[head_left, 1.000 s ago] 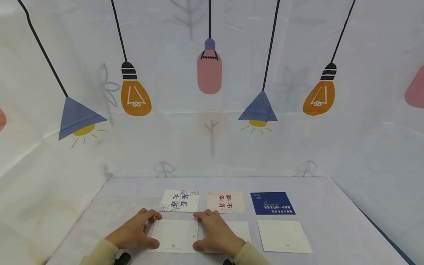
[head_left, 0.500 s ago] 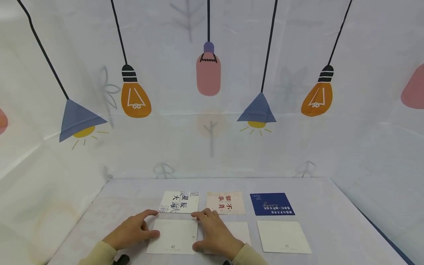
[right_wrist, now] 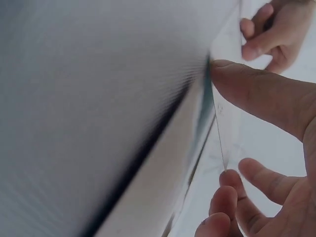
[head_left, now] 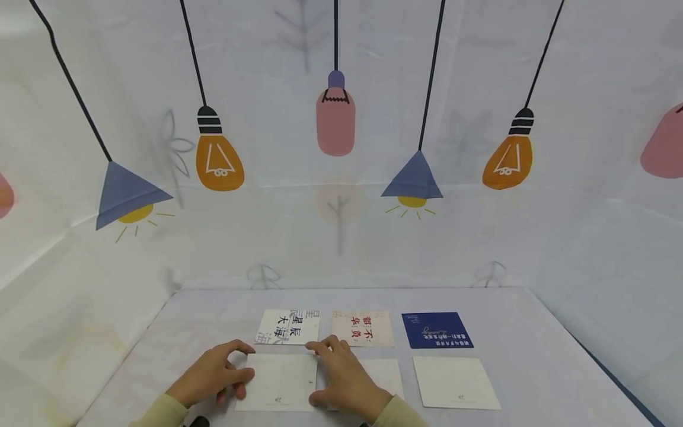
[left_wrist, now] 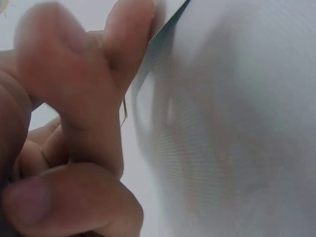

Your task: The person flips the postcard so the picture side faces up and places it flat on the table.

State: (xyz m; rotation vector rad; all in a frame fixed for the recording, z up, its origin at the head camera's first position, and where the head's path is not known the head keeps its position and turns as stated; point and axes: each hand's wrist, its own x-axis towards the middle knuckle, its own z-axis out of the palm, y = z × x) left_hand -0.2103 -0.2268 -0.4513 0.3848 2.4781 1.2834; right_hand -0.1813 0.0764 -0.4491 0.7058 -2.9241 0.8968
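A blank-looking white card (head_left: 283, 382) with a small print near its lower edge lies front left, between both hands. My left hand (head_left: 213, 372) holds its left edge, index finger at the far corner, thumb on the edge lower down. In the left wrist view the fingers (left_wrist: 94, 89) are bent and a dark green strip shows by the card's edge. My right hand (head_left: 347, 376) spans the right edge, thumb at the near corner, index finger by the far one. The right wrist view shows the thumb (right_wrist: 256, 89) and a fingertip at two corners of the card.
Behind lie a white card with dark characters (head_left: 288, 327), a pale pink card with red characters (head_left: 363, 329) and a dark blue card (head_left: 437, 330). A second white card (head_left: 386, 373) is partly under the right hand; a third (head_left: 456, 382) lies right. A lamp-printed curtain (head_left: 267, 237) encloses the table.
The left hand loosened at the card's left side, then came back against it, with lower fingers showing beneath the thumb. The right hand stayed at the right edge.
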